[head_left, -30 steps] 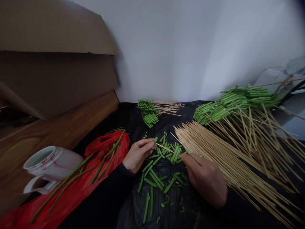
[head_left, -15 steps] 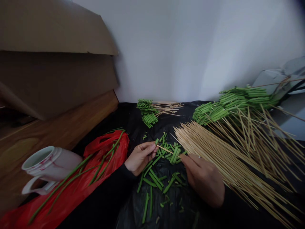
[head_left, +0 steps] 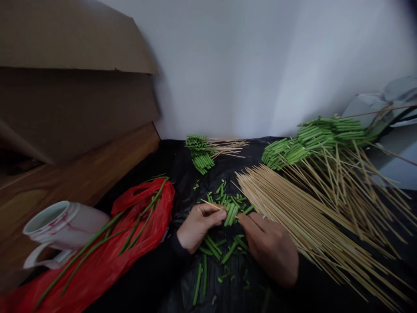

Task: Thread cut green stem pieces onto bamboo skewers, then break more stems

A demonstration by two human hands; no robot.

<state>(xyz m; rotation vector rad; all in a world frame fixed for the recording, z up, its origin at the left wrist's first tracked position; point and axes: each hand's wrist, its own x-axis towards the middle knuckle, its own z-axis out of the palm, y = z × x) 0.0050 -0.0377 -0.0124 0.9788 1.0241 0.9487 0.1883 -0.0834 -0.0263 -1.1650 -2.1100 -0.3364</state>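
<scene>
My right hand (head_left: 272, 248) is closed around a thin bamboo skewer (head_left: 209, 203) near its lower part. Short cut pieces of garlic scape (head_left: 231, 214) sit side by side across that skewer, between my two hands. My left hand (head_left: 203, 224) pinches at the left end of this row, and the bare skewer tip pokes out beyond its thumb and fingers. What lies directly under the left fingertips is partly hidden. Loose cut garlic scape pieces (head_left: 213, 247) are scattered on the black plastic sheet (head_left: 176, 278) around both hands.
Bare skewers (head_left: 293, 204) lie in a large bundle at the right. Finished-looking skewered stacks rest at the back (head_left: 200, 152) and back right (head_left: 306, 143). On the left are a red plastic bag (head_left: 143, 237) with long stems, a white mug (head_left: 65, 228) and a cardboard box (head_left: 78, 100).
My left hand has slid right and slightly down along the skewer, toward my right hand. The skewer's tip now shows past the left fingers. My right hand has shifted slightly left.
</scene>
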